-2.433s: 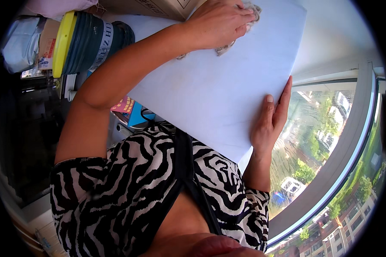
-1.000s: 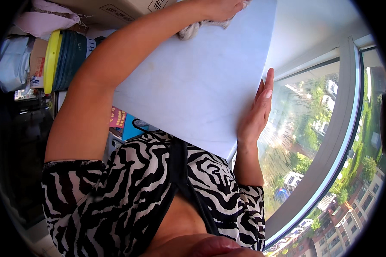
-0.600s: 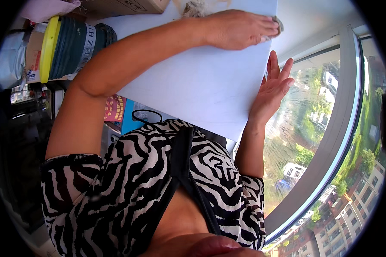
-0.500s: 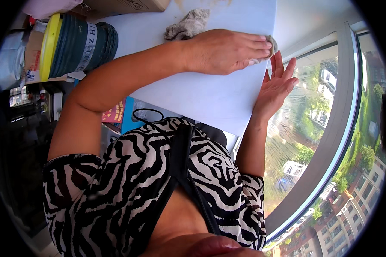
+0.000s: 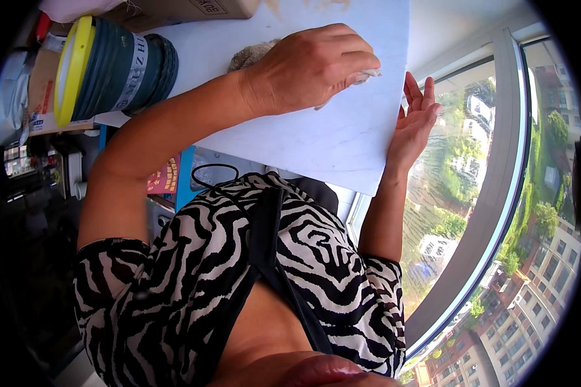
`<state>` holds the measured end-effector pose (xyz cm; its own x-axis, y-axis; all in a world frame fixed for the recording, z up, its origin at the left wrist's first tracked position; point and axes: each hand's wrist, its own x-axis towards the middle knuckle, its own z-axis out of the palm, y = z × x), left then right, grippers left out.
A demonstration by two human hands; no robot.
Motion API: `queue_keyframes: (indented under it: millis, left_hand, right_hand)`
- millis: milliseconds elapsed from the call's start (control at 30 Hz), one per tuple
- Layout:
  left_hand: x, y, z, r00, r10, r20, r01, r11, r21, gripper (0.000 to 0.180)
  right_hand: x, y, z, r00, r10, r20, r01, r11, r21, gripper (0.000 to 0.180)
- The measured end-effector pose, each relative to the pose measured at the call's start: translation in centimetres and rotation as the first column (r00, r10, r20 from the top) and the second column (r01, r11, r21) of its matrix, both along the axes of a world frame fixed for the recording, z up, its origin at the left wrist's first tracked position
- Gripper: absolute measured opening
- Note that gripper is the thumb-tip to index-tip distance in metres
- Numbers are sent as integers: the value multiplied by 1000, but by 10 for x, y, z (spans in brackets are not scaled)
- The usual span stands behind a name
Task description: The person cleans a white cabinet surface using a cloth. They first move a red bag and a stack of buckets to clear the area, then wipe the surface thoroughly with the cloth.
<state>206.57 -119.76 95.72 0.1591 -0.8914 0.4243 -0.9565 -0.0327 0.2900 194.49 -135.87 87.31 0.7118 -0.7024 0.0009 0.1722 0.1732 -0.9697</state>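
My left hand (image 5: 310, 68) is closed round a small pale grey cloth (image 5: 368, 75), of which a bit pokes out past the fingertips and another below the hand. It is over the white tabletop (image 5: 284, 145). Behind my left wrist lies a crumpled grey-brown rag (image 5: 252, 55), partly covered by the hand. My right hand (image 5: 414, 122) is just off the table's right edge, palm turned up, fingers apart and holding nothing.
A dark green ribbed tub with a yellow rim (image 5: 77, 71) stands at the left, beside cardboard boxes (image 5: 193, 9). A window (image 5: 455, 168) runs along the right, close to my right arm. A black cord loop (image 5: 214, 174) shows below the table's front edge.
My left hand has drawn back leftward from the table's right edge, with the cloth in its grip. The right hand stays by the edge, its fingers still spread.
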Motion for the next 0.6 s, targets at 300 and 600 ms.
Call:
queue_keyframes:
  millis: [300, 600]
  left_hand:
    - [13, -28, -18, 963, -49, 266, -4, 981, 196, 44]
    - [-6, -15, -15, 985, 46, 169, -81, 975, 208, 43]
  right_hand:
    - [0, 2, 5, 1000, -13, -14, 13, 1000, -22, 78]
    - [-3, -1, 4, 1000, -5, -29, 2, 995, -99, 79]
